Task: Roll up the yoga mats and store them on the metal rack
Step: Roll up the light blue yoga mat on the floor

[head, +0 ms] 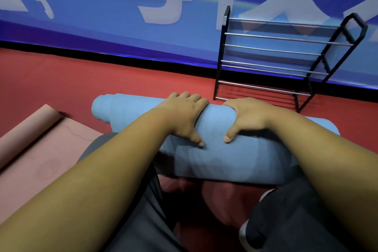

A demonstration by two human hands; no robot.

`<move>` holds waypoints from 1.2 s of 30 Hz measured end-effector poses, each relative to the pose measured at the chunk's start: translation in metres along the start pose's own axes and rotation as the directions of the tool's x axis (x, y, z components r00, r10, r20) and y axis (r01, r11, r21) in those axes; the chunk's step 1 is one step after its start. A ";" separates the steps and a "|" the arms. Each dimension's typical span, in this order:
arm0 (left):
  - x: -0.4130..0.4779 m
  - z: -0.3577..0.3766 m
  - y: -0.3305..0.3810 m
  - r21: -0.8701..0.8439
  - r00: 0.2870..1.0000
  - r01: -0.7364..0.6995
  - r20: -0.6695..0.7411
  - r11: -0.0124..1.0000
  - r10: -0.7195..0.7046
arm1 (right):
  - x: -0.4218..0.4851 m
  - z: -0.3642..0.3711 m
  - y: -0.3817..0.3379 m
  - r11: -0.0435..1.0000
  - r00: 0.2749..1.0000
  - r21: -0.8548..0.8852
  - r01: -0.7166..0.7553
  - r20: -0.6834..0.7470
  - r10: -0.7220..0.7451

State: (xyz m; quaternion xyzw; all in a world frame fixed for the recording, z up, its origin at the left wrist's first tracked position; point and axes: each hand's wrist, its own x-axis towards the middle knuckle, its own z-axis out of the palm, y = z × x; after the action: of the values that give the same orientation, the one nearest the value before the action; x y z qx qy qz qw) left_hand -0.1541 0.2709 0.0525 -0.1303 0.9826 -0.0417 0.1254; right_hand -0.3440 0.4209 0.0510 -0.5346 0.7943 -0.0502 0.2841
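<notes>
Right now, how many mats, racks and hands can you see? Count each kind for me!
Mats: 2, one blue mat and one pink mat
Rack: 1
Hands: 2, the left hand and the right hand, both gripping the blue mat
Total: 5

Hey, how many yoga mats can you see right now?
2. The blue mat, rolled, is held at centre by the left hand and right hand. The pink mat lies at far left, partly rolled at one end. More could be out of frame.
</notes>
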 end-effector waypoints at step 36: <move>-0.006 -0.004 -0.007 -0.128 0.993 0.080 0.098 0.989 -0.068 | -0.009 0.019 -0.034 0.980 0.992 -0.200 -0.014 -0.128 -0.012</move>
State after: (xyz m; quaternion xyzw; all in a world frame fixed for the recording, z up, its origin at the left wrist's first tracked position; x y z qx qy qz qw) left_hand -0.1478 0.2655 0.0587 -0.1765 0.9708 0.0248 0.1608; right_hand -0.3040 0.4185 0.0519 -0.5557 0.8123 -0.0042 0.1771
